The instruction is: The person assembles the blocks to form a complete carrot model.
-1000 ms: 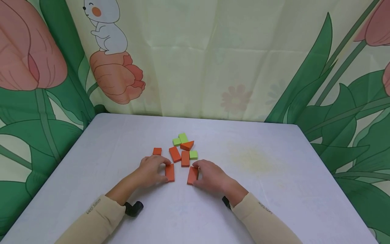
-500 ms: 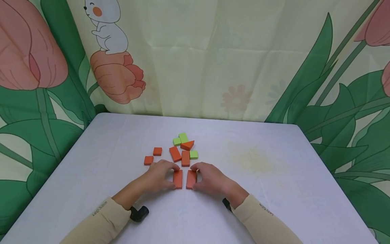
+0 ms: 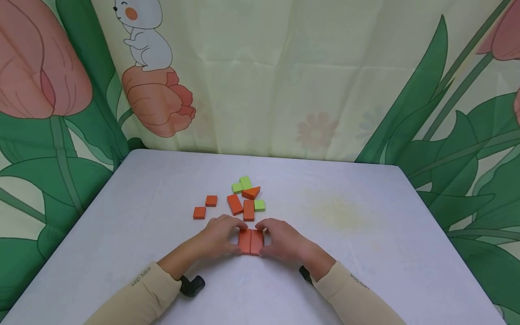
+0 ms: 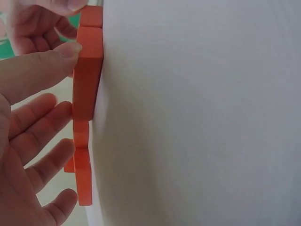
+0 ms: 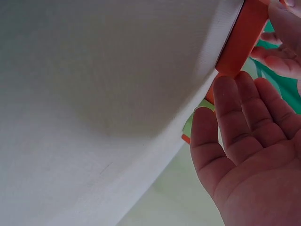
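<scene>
Two flat red rectangular blocks lie side by side on the table, long edges touching or nearly so. My left hand (image 3: 219,237) pinches the left red block (image 3: 244,242) between thumb at its near end and fingers at its far end. On the other side, my right hand (image 3: 284,239) pinches the right red block (image 3: 257,243) the same way. In the left wrist view, the thumb is on the near corner of the left block (image 4: 87,84), and the other fingers spread apart. The right wrist view shows the long side of the right block (image 5: 242,40), its near end partly covered by the thumb.
Beyond the hands lie two red rectangular blocks (image 3: 248,211), an orange triangular block (image 3: 251,192), a green block (image 3: 259,206) and two more green blocks (image 3: 245,182). Two small red square blocks (image 3: 199,213) sit further left. A white cloth covers the table (image 3: 345,271); a printed curtain (image 3: 252,90) hangs behind.
The left hand has slid its red block right and nearer the person; the right hand drew its block slightly nearer and straightened it. The gap between the blocks has closed.
</scene>
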`<action>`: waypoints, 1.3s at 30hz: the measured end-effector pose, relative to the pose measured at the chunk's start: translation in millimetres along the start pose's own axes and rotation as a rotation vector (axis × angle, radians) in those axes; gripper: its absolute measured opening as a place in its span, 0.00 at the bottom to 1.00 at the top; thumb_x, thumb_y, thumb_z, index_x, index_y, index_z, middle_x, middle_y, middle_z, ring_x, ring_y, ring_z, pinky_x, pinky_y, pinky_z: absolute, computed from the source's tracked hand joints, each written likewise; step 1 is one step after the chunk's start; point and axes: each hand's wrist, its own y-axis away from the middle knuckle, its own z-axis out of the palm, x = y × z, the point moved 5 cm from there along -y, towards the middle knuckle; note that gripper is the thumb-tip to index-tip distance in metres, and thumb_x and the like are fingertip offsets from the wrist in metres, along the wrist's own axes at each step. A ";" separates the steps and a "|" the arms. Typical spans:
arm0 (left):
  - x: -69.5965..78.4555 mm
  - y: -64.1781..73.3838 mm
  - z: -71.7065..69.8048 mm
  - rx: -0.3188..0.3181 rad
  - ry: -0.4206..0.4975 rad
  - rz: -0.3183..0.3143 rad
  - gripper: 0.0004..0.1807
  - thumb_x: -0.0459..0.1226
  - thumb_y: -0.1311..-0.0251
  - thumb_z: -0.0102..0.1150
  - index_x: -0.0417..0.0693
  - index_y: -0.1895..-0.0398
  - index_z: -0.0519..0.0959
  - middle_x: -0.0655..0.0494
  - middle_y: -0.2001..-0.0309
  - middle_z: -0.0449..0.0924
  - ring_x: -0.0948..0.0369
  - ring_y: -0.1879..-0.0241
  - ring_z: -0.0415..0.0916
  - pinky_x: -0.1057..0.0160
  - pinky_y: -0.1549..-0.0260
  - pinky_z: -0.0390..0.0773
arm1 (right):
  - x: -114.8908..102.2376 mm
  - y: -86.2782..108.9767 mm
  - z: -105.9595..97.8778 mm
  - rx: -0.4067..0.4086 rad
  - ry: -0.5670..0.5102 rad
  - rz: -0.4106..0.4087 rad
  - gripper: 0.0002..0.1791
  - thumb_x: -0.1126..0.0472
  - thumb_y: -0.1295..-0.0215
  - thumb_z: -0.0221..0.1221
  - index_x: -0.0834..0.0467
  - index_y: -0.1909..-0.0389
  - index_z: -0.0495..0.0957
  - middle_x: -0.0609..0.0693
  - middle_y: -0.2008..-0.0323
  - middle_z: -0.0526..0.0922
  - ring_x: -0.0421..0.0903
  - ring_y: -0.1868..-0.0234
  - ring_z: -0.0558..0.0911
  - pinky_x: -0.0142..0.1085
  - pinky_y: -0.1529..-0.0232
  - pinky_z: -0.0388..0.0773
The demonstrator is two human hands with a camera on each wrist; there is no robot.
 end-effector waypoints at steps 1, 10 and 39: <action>0.9 -0.1 0.4 -0.003 0.003 0.005 0.27 0.40 0.50 0.78 0.49 0.45 0.80 0.60 0.50 0.79 0.54 0.43 0.70 0.46 0.43 0.68 | 0.5 0.7 -0.3 0.001 0.003 -0.002 0.33 0.57 0.43 0.73 0.58 0.37 0.74 0.47 0.46 0.78 0.49 0.44 0.75 0.43 0.46 0.77; 7.5 1.3 4.1 -0.021 0.004 0.017 0.28 0.41 0.50 0.78 0.49 0.45 0.80 0.60 0.50 0.79 0.53 0.43 0.70 0.45 0.44 0.69 | 1.8 9.2 -2.6 0.004 0.012 -0.026 0.32 0.59 0.44 0.73 0.59 0.38 0.74 0.48 0.47 0.78 0.49 0.45 0.76 0.44 0.46 0.77; -17.4 -21.9 -33.3 0.114 -0.098 -0.136 0.33 0.45 0.46 0.75 0.48 0.37 0.76 0.53 0.45 0.78 0.50 0.40 0.69 0.46 0.45 0.74 | 4.4 16.9 -1.2 -0.008 0.014 -0.030 0.33 0.58 0.44 0.73 0.58 0.37 0.74 0.47 0.45 0.77 0.48 0.46 0.76 0.45 0.46 0.77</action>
